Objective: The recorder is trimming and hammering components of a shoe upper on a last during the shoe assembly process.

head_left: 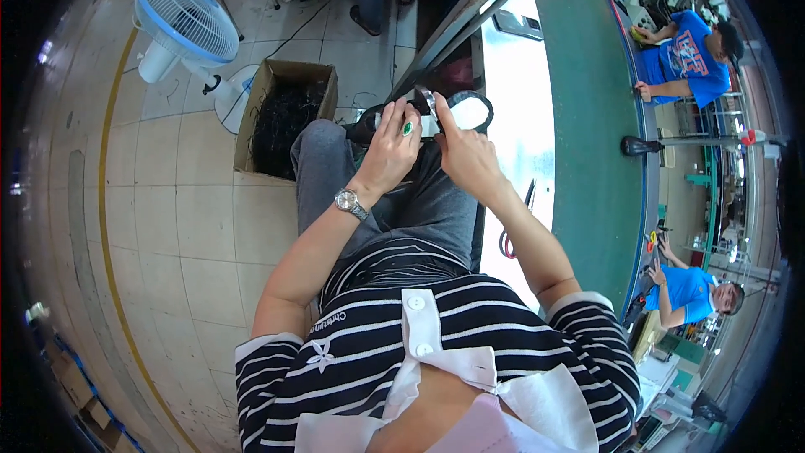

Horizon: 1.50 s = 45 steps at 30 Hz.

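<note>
Above my lap, my left hand [392, 144] and my right hand [465, 151] meet at a small black part [424, 102] with a shiny, rounded edge. My left fingers close around its near side, and they hide much of it. From the other side my right hand grips it, index finger stretched along the top. A black curved band [489, 111] loops out to the right of the part, over the white bench edge; I cannot tell its kind. On my left hand is a green-stoned ring, with a silver watch [347, 200] at the wrist.
Scissors with red handles [506, 245] lie on the white bench [524, 130] beside my right forearm. A dark phone [518, 25] rests farther up, next to a green conveyor belt [587, 151]. Left of my knee are a cardboard box [251, 136] of black scraps and a fan [186, 21]. Two co-workers in blue sit across.
</note>
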Each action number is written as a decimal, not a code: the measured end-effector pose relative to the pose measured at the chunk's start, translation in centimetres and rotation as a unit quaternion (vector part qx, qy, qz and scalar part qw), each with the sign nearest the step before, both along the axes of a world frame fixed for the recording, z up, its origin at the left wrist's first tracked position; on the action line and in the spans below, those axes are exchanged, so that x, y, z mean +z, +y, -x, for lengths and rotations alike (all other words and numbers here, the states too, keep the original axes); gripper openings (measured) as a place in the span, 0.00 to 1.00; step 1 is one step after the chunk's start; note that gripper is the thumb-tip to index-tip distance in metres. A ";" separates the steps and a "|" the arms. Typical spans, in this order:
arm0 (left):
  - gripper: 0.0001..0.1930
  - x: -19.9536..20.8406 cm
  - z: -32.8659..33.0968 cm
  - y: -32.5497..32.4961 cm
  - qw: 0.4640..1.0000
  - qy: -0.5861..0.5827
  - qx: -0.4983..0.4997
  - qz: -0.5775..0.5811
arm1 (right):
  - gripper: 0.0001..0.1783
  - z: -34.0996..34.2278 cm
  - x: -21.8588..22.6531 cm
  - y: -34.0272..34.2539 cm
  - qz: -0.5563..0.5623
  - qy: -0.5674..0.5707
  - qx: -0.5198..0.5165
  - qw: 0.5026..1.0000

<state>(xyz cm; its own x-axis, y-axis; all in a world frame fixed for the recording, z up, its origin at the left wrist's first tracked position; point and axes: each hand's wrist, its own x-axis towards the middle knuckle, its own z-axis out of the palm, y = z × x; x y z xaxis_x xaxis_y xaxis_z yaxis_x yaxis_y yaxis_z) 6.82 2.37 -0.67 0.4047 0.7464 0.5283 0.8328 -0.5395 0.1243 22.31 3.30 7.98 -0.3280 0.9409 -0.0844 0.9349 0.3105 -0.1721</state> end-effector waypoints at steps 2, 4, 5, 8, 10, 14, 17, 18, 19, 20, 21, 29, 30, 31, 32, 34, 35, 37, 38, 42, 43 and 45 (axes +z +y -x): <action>0.33 -0.4 0.5 -0.1 0.996 -0.084 -0.024 0.029 | 0.36 0.0 1.1 0.6 0.019 -0.027 0.049 0.998; 0.35 0.0 0.5 -0.1 0.991 -0.121 -0.027 0.050 | 0.36 1.0 1.9 0.0 0.020 0.004 0.036 0.999; 0.37 0.2 0.6 -0.1 0.984 -0.158 -0.030 0.071 | 0.36 1.5 1.5 -0.4 0.004 0.053 0.000 0.999; 0.34 4.4 0.7 -0.6 0.991 -0.079 0.080 0.075 | 0.37 0.9 0.1 0.0 0.021 0.051 -0.018 0.998; 0.40 4.2 2.0 -0.7 0.985 -0.083 0.132 0.078 | 0.38 0.9 0.8 0.6 0.033 0.006 0.034 0.999; 0.51 3.5 3.8 -0.2 0.927 -0.268 0.058 0.255 | 0.36 2.8 1.9 -0.7 0.021 0.144 -0.040 0.989; 0.54 3.6 3.8 0.0 0.918 -0.288 0.045 0.270 | 0.34 2.2 0.5 -0.2 0.053 0.060 -0.018 0.997; 0.56 3.5 4.1 0.3 0.916 -0.289 0.031 0.278 | 0.33 1.6 0.5 0.6 0.064 0.021 0.005 0.998; 0.57 3.4 4.4 0.1 0.913 -0.289 0.021 0.288 | 0.32 0.9 1.2 1.6 0.122 0.067 0.010 0.990; 0.57 3.3 4.8 0.1 0.913 -0.289 0.023 0.288 | 0.31 0.5 1.9 2.0 0.094 0.035 0.012 0.995; 0.59 3.4 5.0 0.2 0.902 -0.299 0.013 0.310 | 0.30 0.2 2.5 2.4 0.064 0.063 -0.004 0.996; 0.65 2.3 4.4 -6.3 0.843 -0.410 0.049 0.346 | 0.29 -2.5 3.1 0.3 0.172 0.067 -0.053 0.981; 0.65 1.9 4.6 -7.5 0.841 -0.410 0.054 0.349 | 0.29 -2.3 3.9 -0.7 0.287 0.158 -0.089 0.941; 0.56 1.4 4.8 -8.5 0.835 -0.418 0.061 0.353 | 0.30 -2.3 3.9 -1.7 0.306 0.187 -0.073 0.930; 0.48 0.9 5.1 -9.5 0.829 -0.425 0.070 0.358 | 0.31 -2.2 3.8 -2.4 0.327 0.216 -0.056 0.918; 0.26 1.9 5.9 -10.3 0.859 -0.371 0.201 0.291 | 0.32 -1.6 3.8 -3.0 0.331 0.191 -0.031 0.924; 0.22 2.6 6.8 -10.2 0.842 -0.394 0.220 0.296 | 0.32 -1.4 3.6 -3.0 0.311 0.180 0.032 0.933; 0.17 2.4 8.0 -9.7 0.848 -0.405 0.240 0.242 | 0.33 -0.7 3.0 -3.2 0.298 0.189 0.117 0.928; 0.17 2.2 8.0 -10.0 0.848 -0.403 0.245 0.244 | 0.33 -0.1 3.2 -3.1 0.303 0.191 0.119 0.926; 0.17 2.3 7.3 -11.0 0.853 -0.395 0.207 0.271 | 0.33 2.9 5.3 -2.1 0.363 0.094 0.195 0.906; 0.17 2.1 7.2 -11.4 0.829 -0.418 0.201 0.314 | 0.33 3.9 6.3 -1.9 0.369 0.036 0.214 0.904; 0.16 2.1 7.3 -11.7 0.809 -0.425 0.176 0.365 | 0.34 4.5 5.9 -1.9 0.323 -0.016 0.278 0.904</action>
